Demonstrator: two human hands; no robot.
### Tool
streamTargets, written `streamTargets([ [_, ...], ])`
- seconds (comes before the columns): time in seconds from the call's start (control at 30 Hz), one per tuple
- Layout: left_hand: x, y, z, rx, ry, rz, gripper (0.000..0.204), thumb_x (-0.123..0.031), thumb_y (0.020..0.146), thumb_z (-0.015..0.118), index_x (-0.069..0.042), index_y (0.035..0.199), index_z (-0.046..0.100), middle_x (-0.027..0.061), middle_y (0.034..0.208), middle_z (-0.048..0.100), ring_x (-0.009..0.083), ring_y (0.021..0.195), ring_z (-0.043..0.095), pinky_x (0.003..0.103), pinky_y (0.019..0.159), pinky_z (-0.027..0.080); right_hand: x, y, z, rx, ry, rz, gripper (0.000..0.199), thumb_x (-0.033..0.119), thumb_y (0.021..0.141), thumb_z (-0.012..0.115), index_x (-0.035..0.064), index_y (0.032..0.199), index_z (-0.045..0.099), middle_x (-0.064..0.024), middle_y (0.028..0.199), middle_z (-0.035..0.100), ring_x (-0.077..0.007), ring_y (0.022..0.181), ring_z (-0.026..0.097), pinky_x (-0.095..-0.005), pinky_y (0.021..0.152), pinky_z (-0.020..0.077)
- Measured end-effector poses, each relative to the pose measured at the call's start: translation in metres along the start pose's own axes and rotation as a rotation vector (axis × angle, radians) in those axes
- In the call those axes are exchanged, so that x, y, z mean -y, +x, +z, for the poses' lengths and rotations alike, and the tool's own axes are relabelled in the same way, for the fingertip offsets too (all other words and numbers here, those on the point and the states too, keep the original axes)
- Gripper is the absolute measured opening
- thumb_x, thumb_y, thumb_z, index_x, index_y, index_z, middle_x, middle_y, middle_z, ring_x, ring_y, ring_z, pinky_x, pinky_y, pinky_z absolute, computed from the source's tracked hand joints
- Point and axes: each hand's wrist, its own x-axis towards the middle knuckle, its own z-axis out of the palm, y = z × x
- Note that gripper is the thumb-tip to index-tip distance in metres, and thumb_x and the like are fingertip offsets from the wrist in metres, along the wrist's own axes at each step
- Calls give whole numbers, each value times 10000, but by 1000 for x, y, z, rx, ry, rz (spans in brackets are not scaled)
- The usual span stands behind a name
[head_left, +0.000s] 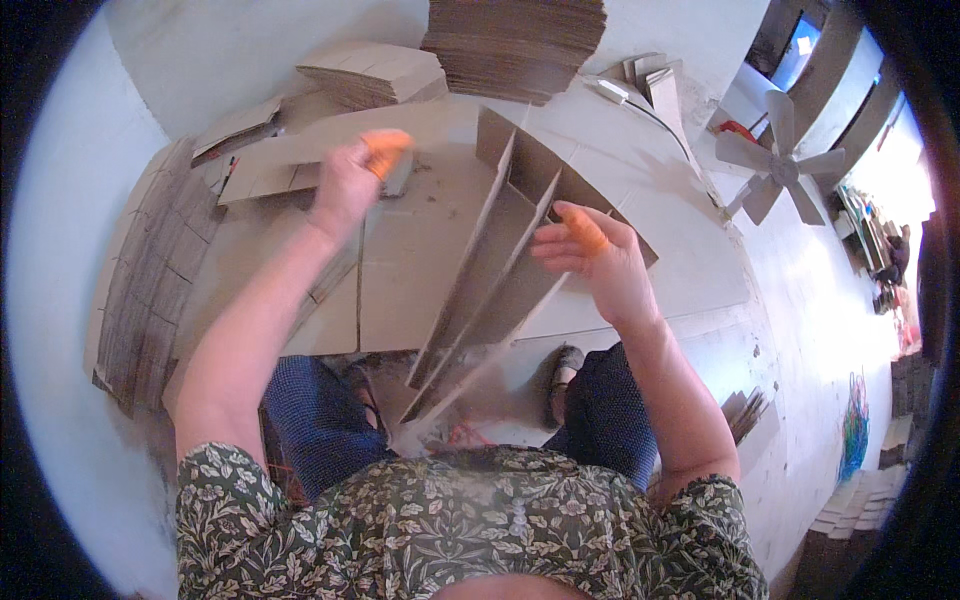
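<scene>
A partly assembled cardboard divider grid (500,260), made of long slotted strips, stands tilted between my knees and reaches up to the centre. My right hand (590,255), with an orange rubber finger cot, holds the grid's right-hand strip near its top edge. My left hand (352,178), also wearing an orange finger cot, is stretched out to the left over a flat cardboard strip (290,165) and grips a small piece of it. The left hand is blurred.
Stacks of cut cardboard strips lie at the top (515,45), upper left (375,75) and far left (140,280). A flat cardboard sheet (410,260) covers the floor ahead. A fan (780,165) stands at the right, with a white cable (650,115) near it.
</scene>
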Motion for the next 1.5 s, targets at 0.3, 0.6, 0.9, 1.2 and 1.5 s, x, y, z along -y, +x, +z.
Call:
streamTargets([
  [0.3, -109, -43, 45, 219, -95, 141, 346, -88, 791, 705, -15, 1119, 624, 168, 1104, 638, 275, 973, 637, 332, 896, 489, 27, -6, -46, -394, 306, -139, 193, 116, 885, 622, 8, 1042, 654, -56, 931, 660, -126, 843, 589, -259, 694, 468],
  [0.6, -55, -79, 12, 412, 64, -323, 250, -66, 835, 610, 10, 1069, 652, 132, 972, 684, 162, 857, 618, 283, 762, 485, -12, -69, -91, -519, -228, -527, 124, 83, 861, 657, -6, 943, 685, 9, 840, 659, -76, 785, 551, -241, 699, 443],
  [0.9, -34, -90, -8, 366, 162, -131, 208, -24, 828, 581, 4, 1017, 663, 207, 784, 655, 197, 637, 608, 296, 628, 474, -13, -83, -85, -515, -623, -510, 73, 57, 864, 624, -11, 876, 647, 10, 688, 611, -47, 681, 476, -245, 601, 431],
  [1.2, -17, -92, -1, 277, 169, -88, 193, -2, 809, 603, 14, 991, 664, 201, 750, 651, 201, 614, 614, 304, 598, 471, 2, -78, -77, -450, -628, -466, 81, 49, 863, 620, -18, 892, 654, -88, 653, 626, -61, 629, 517, -257, 550, 433],
  [1.5, -19, -92, 1, 226, 198, -113, 165, -1, 805, 619, 11, 962, 668, 193, 728, 646, 207, 600, 610, 310, 584, 470, 8, -93, -85, -435, -779, -382, 104, 53, 859, 618, -17, 925, 658, -144, 679, 648, -93, 620, 555, -281, 583, 467],
])
